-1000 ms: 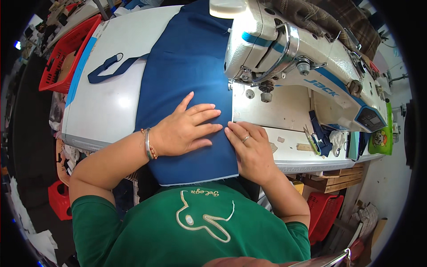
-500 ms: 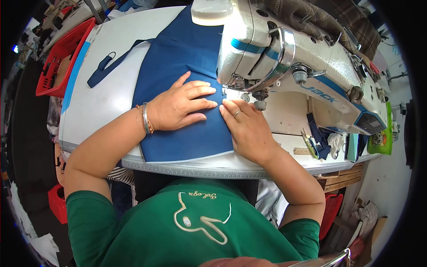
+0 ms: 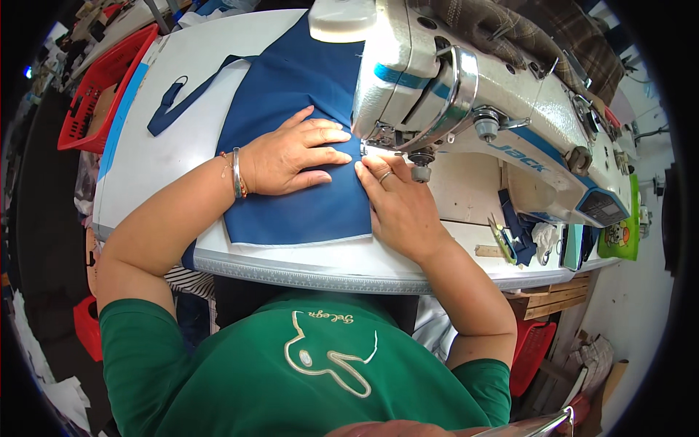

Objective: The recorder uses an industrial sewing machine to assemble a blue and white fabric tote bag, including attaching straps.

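Observation:
A dark blue fabric panel (image 3: pixel 291 218) lies on the white sewing table, its right edge under the needle area of a white sewing machine (image 3: pixel 408 80). My left hand (image 3: pixel 295 154) rests palm down on the panel with fingers spread, left of the presser foot (image 3: pixel 364 148). Just in front of the foot, my right hand (image 3: pixel 400 197) lies along the panel's right edge. Its index and ringed finger stretch toward the foot; the thumb is mostly hidden. A narrow blue strap (image 3: pixel 193 96) with a metal ring (image 3: pixel 181 80) trails out left of the panel.
A red plastic basket (image 3: pixel 109 91) stands at the table's left edge. Right of my right hand lie yellow-handled thread snips (image 3: pixel 502 239), dark blue scraps (image 3: pixel 518 226) and a crumpled white piece (image 3: pixel 545 239). Brown plaid cloth (image 3: pixel 561 44) drapes over the machine. A ruler strip (image 3: pixel 306 278) lines the front edge.
The blue panel has slid away from me under the machine, its near edge now farther from the table's front. Both hands have moved forward slightly with it. The view has shifted a little.

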`<state>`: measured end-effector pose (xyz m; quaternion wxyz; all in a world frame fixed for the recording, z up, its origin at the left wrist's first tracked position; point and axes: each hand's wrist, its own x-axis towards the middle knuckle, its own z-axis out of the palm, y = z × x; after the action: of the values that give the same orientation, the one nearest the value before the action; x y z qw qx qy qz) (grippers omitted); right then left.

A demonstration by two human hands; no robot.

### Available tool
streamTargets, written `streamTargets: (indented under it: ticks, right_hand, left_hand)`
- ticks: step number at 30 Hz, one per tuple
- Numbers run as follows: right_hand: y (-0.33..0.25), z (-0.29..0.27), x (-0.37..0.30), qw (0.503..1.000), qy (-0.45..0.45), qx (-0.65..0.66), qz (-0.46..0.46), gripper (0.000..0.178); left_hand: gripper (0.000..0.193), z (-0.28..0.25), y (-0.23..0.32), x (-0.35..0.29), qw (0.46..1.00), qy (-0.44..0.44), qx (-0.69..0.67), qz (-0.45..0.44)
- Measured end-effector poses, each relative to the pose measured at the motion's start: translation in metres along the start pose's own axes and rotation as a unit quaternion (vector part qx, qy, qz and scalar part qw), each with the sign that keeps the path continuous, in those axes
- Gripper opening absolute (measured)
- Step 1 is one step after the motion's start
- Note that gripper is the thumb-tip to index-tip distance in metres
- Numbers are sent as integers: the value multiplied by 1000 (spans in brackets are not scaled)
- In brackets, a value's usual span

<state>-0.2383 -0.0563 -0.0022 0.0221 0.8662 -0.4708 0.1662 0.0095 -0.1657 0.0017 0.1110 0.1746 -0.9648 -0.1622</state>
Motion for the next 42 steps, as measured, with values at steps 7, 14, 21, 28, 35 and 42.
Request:
streamTargets:
  ticks: [7,14,21,28,35,42]
  right_hand:
    - [2,-1,2,998,-39,19,49,53]
    - [9,-1,-4,997,28,69,24,50]
    - [34,7,-3,951,54,257,163,31]
    - [71,24,32,945,75,286,137,12]
    - [77,36,36,942,66,302,128,25]
    - [72,54,33,979,143,139,49,18]
  left_hand:
    - [36,0,-9,5,1000,-5,-2,0]
    - [29,-6,-8,14,998,48,-48,7]
    - [25,1,-17,51,984,140,-2,-114]
    - [36,47,-63,56,979,134,-99,-114]
    - [33,59,-81,34,984,151,-47,-77]
    - [30,55,-75,33,985,155,-17,-74]
